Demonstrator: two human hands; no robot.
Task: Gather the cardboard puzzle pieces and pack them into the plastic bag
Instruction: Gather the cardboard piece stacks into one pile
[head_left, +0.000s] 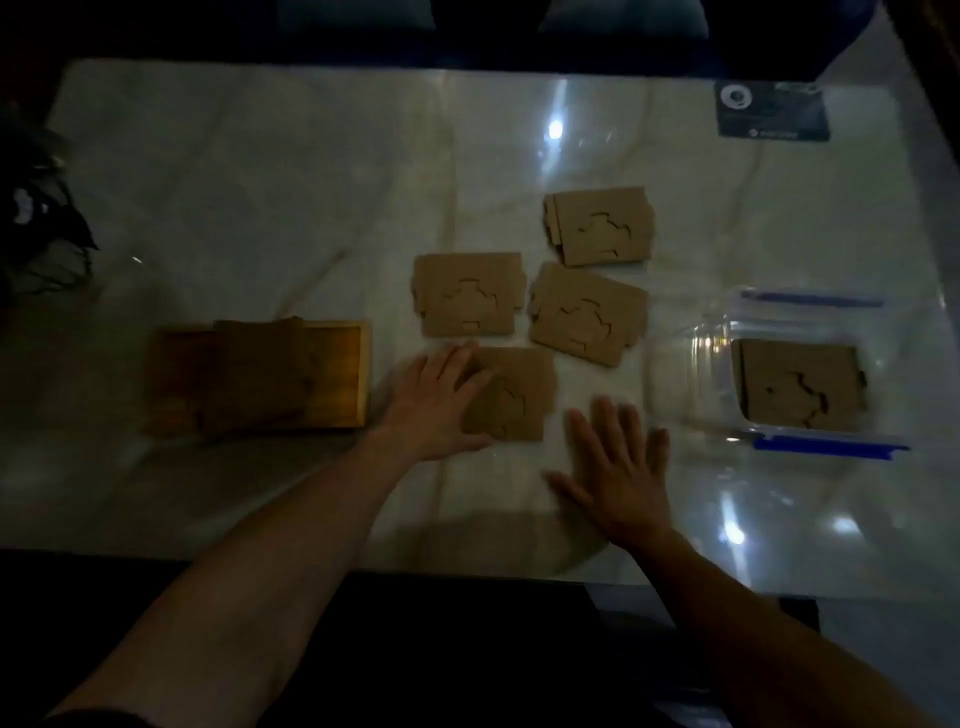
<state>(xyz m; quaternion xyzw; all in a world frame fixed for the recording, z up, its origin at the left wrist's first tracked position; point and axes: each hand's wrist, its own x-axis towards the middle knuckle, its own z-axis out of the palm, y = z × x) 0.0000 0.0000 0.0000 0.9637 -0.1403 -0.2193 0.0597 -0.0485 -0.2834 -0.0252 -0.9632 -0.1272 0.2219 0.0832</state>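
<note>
Several brown cardboard puzzle pieces lie on the pale marble table (260, 182). One piece (600, 226) lies farthest back, one (467, 293) at the middle left, one (587, 312) at the middle right. The nearest piece (519, 395) lies under the straight fingers of my left hand (434, 402), which rest on its left edge. My right hand (615, 475) lies flat and spread on the table just right of that piece, holding nothing. At the right lies the clear plastic bag (696, 364) with a blue zip strip; a cardboard piece (800, 387) is inside it.
A wooden tray (353, 379) holding darker cardboard sits left of my left hand. A dark card (771, 111) lies at the table's far right corner. A dark object (41, 228) sits at the left edge. The near table edge runs just below my forearms.
</note>
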